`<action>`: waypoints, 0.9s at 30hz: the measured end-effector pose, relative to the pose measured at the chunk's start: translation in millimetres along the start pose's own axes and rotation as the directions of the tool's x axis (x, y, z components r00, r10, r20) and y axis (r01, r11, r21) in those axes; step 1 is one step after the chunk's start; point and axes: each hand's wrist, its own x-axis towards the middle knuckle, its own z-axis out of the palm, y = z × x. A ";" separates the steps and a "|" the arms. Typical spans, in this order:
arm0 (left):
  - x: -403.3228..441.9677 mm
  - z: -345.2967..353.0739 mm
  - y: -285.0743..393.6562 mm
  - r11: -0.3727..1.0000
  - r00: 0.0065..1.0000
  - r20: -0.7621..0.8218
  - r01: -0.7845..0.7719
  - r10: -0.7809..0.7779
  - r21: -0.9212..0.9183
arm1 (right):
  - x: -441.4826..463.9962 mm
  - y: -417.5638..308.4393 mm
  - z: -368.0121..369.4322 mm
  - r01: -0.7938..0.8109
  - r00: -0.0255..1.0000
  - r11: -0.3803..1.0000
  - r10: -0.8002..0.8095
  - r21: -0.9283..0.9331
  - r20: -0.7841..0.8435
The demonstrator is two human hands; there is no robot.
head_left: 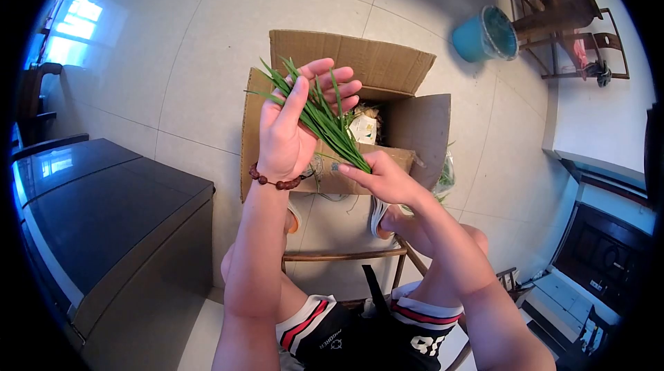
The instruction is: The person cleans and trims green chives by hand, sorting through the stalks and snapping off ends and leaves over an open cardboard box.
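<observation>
A bunch of green garlic chives (330,129) slants over the open cardboard box (346,60). My right hand (384,176) is closed on the lower ends of the bunch, pinching them between thumb and fingers. Under the upper part of the leaves, my left hand (294,129) lies palm up with its fingers stretched and apart. Its thumb stands beside the leaves, which rest across the palm and fingers. A bracelet of dark beads (275,182) circles the left wrist. Inside the box, partly hidden by the chives, are a white carton (362,129) and dry scraps.
A clear plastic bag (446,174) with greens lies right of the box. A blue bucket (477,35) stands farther back on the tiled floor (207,46). To the left is a dark, glossy-topped cabinet (131,191). A wooden stool rail (346,257) crosses before my knees.
</observation>
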 end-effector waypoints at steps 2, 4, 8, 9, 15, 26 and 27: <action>-0.1 -0.9 1.1 0.999 1.000 0.003 -0.017 0.017 0.045 | -1.1 -1.9 0.3 -0.008 1.000 1.000 0.009 0.020 -0.019; -0.6 -0.9 1.3 0.996 1.000 -0.017 -0.016 0.018 0.090 | -1.0 -1.4 -0.4 -0.014 1.000 0.999 0.015 0.031 -0.022; 0.2 -2.2 1.5 0.996 0.999 -0.036 -0.028 0.031 0.088 | 0.5 1.9 -0.9 0.020 0.999 0.997 -0.017 0.071 -0.042; 0.1 -2.3 1.4 0.996 0.999 -0.036 -0.028 0.032 0.088 | 0.9 3.1 -1.2 0.020 0.999 0.997 -0.018 0.071 -0.041; -0.4 -3.8 0.4 0.996 0.998 -0.026 -0.047 0.049 0.073 | 1.7 5.0 -2.0 0.023 0.998 1.000 -0.023 0.014 -0.057; -0.9 -13.0 6.7 0.988 0.969 -0.237 -0.097 0.067 -0.118 | 1.9 3.3 -1.2 -0.019 0.999 1.000 0.019 -0.002 -0.051; -0.5 -13.6 7.6 0.988 0.969 -0.237 -0.097 0.067 -0.118 | 1.8 2.9 -1.7 -0.019 0.998 1.000 0.019 -0.002 -0.052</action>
